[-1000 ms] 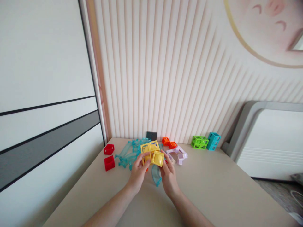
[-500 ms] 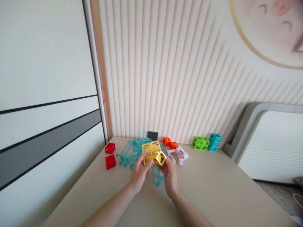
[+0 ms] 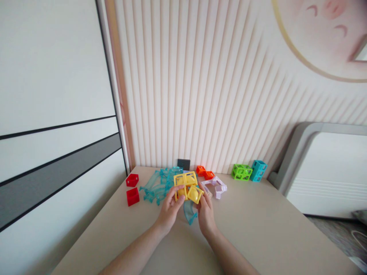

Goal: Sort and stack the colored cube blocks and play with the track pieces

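Above the table, my left hand (image 3: 169,209) is closed on a group of joined yellow cube blocks (image 3: 181,179), open-framed with rounded yellow insides. My right hand (image 3: 205,211) grips a single yellow cube block (image 3: 195,194) at the group's lower right corner. This cube sits tilted against the others; whether it is attached I cannot tell. Below the blocks, a curved translucent blue track piece (image 3: 189,212) lies on the table between my hands. The fingertips behind the yellow blocks are partly hidden.
Translucent blue track pieces (image 3: 157,190) are heaped left of my hands, beside two red blocks (image 3: 132,196). Orange blocks (image 3: 208,175) and pale purple pieces (image 3: 220,189) lie to the right. Green blocks (image 3: 241,172) and blue blocks (image 3: 258,170) stand by the ribbed wall (image 3: 183,84).
The single yellow cube in my right hand has turned, so its rounded inside now faces me. The joined blocks have shifted slightly. The camera view has moved a little.
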Tool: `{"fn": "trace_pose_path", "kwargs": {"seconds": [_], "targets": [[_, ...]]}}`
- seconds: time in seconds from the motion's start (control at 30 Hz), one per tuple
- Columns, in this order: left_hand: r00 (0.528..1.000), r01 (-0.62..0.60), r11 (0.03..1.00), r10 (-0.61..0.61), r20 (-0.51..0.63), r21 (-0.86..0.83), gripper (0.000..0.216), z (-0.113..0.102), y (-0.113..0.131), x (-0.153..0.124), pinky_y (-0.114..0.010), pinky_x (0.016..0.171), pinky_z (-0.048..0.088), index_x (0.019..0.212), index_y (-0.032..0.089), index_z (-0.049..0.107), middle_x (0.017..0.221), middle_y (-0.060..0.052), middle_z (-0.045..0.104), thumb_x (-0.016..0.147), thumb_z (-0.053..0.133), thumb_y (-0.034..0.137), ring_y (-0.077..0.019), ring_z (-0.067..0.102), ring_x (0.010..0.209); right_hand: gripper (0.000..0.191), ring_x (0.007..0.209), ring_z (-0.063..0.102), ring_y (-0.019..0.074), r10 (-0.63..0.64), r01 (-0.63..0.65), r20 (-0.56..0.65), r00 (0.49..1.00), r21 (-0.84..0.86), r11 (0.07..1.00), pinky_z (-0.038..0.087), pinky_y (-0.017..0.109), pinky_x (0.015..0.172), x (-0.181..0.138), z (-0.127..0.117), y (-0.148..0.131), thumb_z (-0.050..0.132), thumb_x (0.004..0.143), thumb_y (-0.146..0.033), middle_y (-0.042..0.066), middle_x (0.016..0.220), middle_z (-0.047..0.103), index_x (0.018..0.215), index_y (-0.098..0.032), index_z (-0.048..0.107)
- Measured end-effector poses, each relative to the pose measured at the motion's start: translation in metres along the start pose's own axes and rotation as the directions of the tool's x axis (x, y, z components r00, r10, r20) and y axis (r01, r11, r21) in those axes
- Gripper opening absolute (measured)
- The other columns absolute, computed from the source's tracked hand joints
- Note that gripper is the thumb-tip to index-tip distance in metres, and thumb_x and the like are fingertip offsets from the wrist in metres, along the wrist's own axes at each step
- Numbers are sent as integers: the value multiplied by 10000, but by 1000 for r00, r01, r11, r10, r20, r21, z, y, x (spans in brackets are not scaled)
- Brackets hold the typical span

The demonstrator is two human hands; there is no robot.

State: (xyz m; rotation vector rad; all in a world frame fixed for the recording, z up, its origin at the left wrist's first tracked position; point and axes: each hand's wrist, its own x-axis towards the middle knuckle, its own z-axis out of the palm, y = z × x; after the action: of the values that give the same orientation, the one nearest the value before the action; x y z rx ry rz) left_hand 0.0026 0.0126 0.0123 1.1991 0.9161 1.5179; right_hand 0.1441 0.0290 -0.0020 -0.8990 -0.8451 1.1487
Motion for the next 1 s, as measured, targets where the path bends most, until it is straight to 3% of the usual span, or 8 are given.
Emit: {"fn": "trace_pose_path", "kwargs": {"seconds": [0.1, 0.27, 0.5, 0.7, 0.83, 1.0], "targets": [[1000, -6, 1000, 6, -15, 1, 442, 0, 4, 0, -403, 1096, 407, 1151, 246, 662, 1305, -78, 642, 804, 715, 516, -287, 542, 1286, 516, 1016, 686, 266, 22, -22, 25, 999, 19, 1000, 567, 379, 823, -1, 2, -4, 640, 798, -438, 48, 1131, 742, 1278, -249, 659], [1000, -10, 1000, 10, -7, -21, 553, 1, 10, -2, -406, 1126, 388, 1282, 260, 584, 1440, -87, 558, 797, 733, 478, -290, 474, 1370, 527, 1099, 663, 252, 1, -4, 58, 998, 40, 999, 532, 380, 920, -4, 5, -4, 651, 792, -398, 46, 1263, 688, 1304, -273, 632], [1000, -9, 999, 10, 13, -42, 614, 2, 12, -2, -413, 1092, 435, 1303, 254, 572, 1429, -106, 570, 760, 762, 468, -311, 527, 1322, 377, 1025, 677, 263, 38, -37, 50, 998, -30, 999, 533, 400, 901, -4, 5, -3, 653, 788, -477, 52, 1098, 738, 1092, -258, 698], [997, -82, 996, 82, -12, 21, 564, -1, 3, 0, -408, 1103, 426, 1288, 252, 569, 1437, -104, 550, 793, 742, 458, -298, 508, 1340, 355, 783, 678, 228, -6, 10, 74, 997, -55, 998, 544, 316, 669, -5, 8, -14, 690, 773, -476, 37, 904, 741, 1037, -241, 704], [990, -128, 991, 130, -61, 43, 554, -3, -1, 2, -425, 1104, 421, 1284, 252, 563, 1429, -104, 549, 801, 738, 461, -295, 517, 1329, 367, 548, 552, 142, -20, 25, 45, 999, -129, 991, 426, 231, 496, -4, 9, -20, 702, 758, -477, -8, 705, 665, 1008, -208, 703], [990, -96, 995, 95, -107, -1, 589, -2, 4, 4, -426, 1053, 470, 1278, 250, 536, 1349, -112, 605, 778, 763, 461, -295, 579, 1259, 337, 458, 441, 103, 8, 3, 80, 997, -139, 990, 346, 215, 444, -5, 13, -22, 684, 755, -446, -58, 561, 534, 954, -175, 699]]}}
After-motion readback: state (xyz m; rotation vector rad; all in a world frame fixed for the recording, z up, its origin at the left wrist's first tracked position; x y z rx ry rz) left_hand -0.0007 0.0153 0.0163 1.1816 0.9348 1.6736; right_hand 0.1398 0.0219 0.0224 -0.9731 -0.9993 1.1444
